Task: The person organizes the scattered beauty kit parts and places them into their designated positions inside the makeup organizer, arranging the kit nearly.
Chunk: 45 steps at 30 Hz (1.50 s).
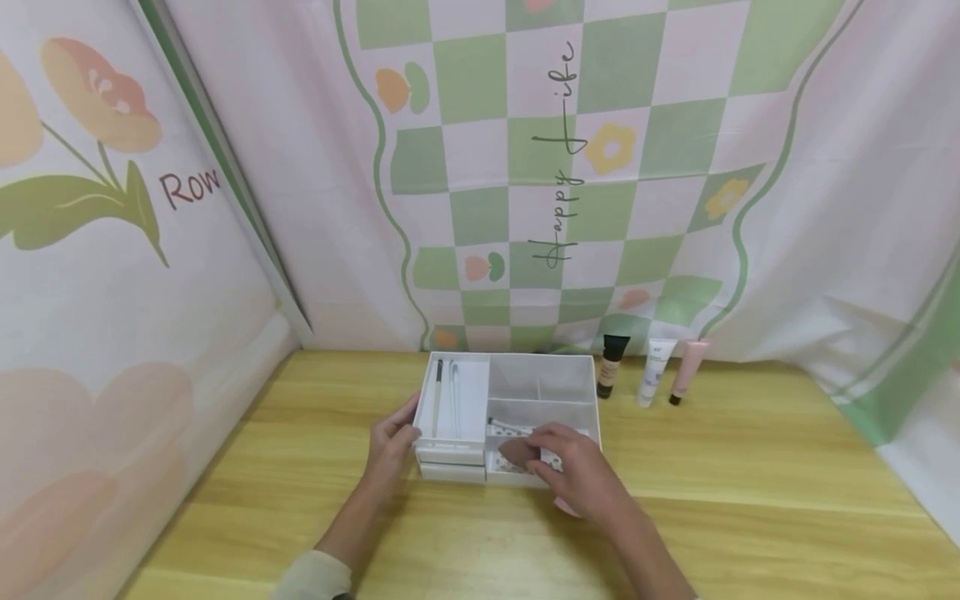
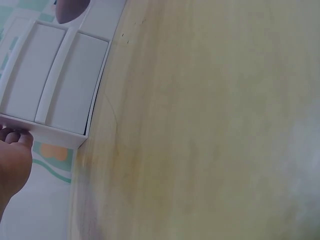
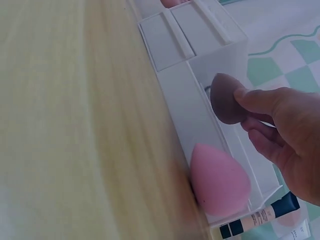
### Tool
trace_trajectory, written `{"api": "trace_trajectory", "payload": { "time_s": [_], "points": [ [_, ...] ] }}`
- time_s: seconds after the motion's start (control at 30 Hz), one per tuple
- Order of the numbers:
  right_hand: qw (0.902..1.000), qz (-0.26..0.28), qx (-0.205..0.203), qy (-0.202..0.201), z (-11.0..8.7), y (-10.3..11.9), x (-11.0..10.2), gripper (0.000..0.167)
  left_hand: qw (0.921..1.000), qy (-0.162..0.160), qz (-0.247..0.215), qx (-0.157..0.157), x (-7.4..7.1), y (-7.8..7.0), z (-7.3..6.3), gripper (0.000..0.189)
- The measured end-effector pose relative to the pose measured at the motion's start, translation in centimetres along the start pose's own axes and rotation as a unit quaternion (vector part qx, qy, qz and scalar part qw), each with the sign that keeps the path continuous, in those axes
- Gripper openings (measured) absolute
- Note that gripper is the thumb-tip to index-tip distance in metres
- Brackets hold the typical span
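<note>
A white desk organizer (image 1: 517,360) with drawers (image 2: 75,82) and compartments stands on the table. My left hand (image 1: 392,437) rests against its left outer wall, fingers touching the side near the drawer fronts. My right hand (image 1: 581,467) pinches a brown makeup sponge (image 3: 226,100) between thumb and fingers, over the front right compartment. A spotted white item (image 1: 504,431) lies in that compartment, partly hidden by the hand. In the right wrist view a pink makeup sponge (image 3: 220,181) sits by the organizer's front; in the head view the right hand mostly covers it.
Thin brushes (image 1: 437,400) lie in the organizer's left top tray. Behind on the right are a black-capped foundation tube (image 1: 611,367), a white tube (image 1: 656,372) and a pink tube (image 1: 687,372). A patterned curtain (image 1: 555,183) hangs behind the wooden table (image 1: 750,467).
</note>
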State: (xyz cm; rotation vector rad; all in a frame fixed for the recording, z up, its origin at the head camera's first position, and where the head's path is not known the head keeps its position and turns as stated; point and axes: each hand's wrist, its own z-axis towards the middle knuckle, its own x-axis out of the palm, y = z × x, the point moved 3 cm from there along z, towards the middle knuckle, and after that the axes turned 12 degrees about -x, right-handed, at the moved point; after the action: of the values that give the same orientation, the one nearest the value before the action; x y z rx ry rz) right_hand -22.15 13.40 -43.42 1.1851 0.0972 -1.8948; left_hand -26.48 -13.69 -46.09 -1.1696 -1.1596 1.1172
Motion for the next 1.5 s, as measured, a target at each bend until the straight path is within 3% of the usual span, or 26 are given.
{"api": "trace_trajectory", "payload": {
  "time_s": [0.53,0.73,1.5],
  "points": [
    [0.9988,-0.003,0.048,-0.008,-0.1,-0.6,1.4,0.023,1.0,-0.005,-0.007,0.001,0.1,0.0,0.1,0.063],
    [0.9991,-0.003,0.041,-0.002,-0.3,-1.0,1.8,0.018,1.0,-0.006,-0.008,0.0,0.2,-0.1,0.0,0.064],
    [0.9971,0.016,0.073,0.013,-0.5,-0.9,1.2,0.014,1.0,-0.004,0.006,-0.003,0.0,0.0,-0.1,0.063]
  ]
}}
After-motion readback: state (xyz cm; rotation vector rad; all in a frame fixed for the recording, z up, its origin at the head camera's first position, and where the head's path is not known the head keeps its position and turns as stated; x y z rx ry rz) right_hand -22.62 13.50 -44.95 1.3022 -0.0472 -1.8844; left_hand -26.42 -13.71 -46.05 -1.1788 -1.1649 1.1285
